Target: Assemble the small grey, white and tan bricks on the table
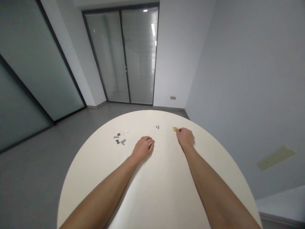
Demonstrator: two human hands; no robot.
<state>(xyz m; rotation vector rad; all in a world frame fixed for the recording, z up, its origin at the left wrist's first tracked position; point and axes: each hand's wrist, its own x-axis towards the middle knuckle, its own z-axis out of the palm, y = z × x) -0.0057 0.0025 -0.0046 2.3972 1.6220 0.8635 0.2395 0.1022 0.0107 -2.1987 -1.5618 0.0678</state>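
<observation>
On the right side of the white table, my right hand [186,137] has its fingers pinched together at a small group of yellow pieces [175,128], touching one at their edge. My left hand [143,148] rests near the middle of the table with curled fingers. A pale spot shows between its thumb and fingers, too small to make out. Between and beyond the hands lie small grey pieces [157,127] and a faint white piece [166,128]. Left of my left hand is a loose scatter of small flat pieces: dark grey [118,134], light grey [116,137], and white [125,131].
The round white table [157,190] fills the foreground, its curved edge in view. Behind it stand a glass door [138,57] with blinds and a frosted glass panel [54,70] at left. A grey wall [252,79] with a tape strip [276,158] is close on the right.
</observation>
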